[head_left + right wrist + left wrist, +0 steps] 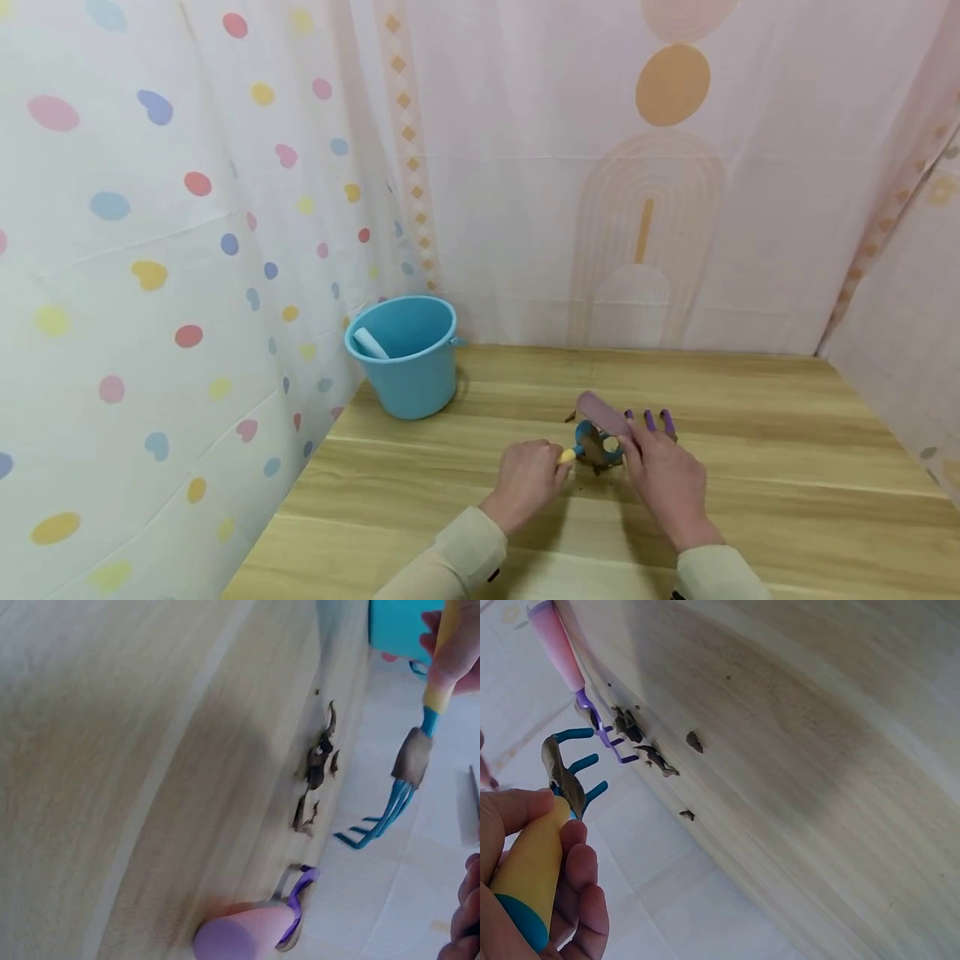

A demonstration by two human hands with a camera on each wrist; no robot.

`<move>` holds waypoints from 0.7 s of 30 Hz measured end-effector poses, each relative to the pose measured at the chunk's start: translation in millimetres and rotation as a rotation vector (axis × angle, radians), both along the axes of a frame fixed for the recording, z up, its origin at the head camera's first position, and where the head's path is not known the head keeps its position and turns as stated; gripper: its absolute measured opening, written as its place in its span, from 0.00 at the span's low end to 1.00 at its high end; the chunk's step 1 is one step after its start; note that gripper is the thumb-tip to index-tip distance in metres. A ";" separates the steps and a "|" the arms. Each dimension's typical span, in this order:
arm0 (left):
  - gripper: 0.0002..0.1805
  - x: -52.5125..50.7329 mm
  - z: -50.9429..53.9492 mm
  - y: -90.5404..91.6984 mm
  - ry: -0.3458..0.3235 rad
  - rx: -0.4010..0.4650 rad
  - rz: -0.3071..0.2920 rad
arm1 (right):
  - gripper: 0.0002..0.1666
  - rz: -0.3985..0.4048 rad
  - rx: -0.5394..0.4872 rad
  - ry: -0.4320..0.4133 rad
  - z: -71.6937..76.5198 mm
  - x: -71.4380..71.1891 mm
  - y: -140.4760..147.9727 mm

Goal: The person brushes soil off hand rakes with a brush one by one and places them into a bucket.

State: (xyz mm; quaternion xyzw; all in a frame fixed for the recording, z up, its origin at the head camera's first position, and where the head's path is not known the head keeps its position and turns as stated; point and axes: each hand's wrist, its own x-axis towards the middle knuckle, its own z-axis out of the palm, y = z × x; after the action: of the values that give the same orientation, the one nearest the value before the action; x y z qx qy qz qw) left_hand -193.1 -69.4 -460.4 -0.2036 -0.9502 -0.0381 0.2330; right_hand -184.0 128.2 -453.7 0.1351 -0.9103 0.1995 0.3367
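My left hand (531, 483) grips the yellow handle (532, 862) of a small blue hand rake (390, 806), held above the table. Brown mud (564, 780) is stuck on the rake's head, near its tines. In the head view my right hand (670, 483) holds a flat mauve tool with a rounded end (602, 413) over the rake; its exact kind is unclear. Only a few right fingers (469, 907) show in the right wrist view. Below, on the table, lies a purple hand rake with a pink handle (259, 926). Brown mud scraps (317, 765) are scattered beside it.
A blue bucket (414, 385) with a white cylinder-like piece (371, 343) at its rim stands at the table's back left. The wood-grain table (787, 467) meets patterned curtains (510, 208) behind and on both sides.
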 end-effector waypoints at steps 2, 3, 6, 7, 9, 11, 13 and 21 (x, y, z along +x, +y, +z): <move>0.19 -1.5 -0.1 0.2 0.005 -0.002 0.004 | 0.11 0.046 0.008 -0.049 0.9 1.1 -2.8; 0.19 -2.0 0.4 0.5 0.008 -0.005 0.003 | 0.11 0.061 0.020 -0.084 0.7 1.9 -4.1; 0.17 -2.6 1.6 2.3 0.019 -0.021 -0.010 | 0.11 0.057 0.075 -0.163 -1.3 3.5 -7.1; 0.16 -2.4 2.3 2.7 0.023 -0.028 -0.014 | 0.11 0.042 0.093 -0.171 -2.2 3.3 -7.6; 0.16 -1.9 3.0 3.1 0.031 -0.040 -0.015 | 0.11 0.001 0.114 -0.176 -3.6 2.1 -7.7; 0.16 -1.1 3.3 3.3 0.033 -0.047 -0.009 | 0.11 -0.022 0.115 -0.174 -4.1 0.8 -7.2; 0.17 -0.3 3.4 3.3 0.045 -0.051 -0.003 | 0.11 -0.030 0.106 -0.176 -4.5 -0.5 -6.0; 0.18 1.7 3.8 3.8 0.023 -0.070 -0.008 | 0.11 -0.049 0.065 -0.205 -6.8 -2.9 -0.3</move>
State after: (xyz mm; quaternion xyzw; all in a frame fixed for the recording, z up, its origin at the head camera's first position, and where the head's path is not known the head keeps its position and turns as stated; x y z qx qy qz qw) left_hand -191.5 -65.6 -456.6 -0.2159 -0.9474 -0.0034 0.2364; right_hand -186.8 127.9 -460.5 0.1023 -0.9490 0.1745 0.2419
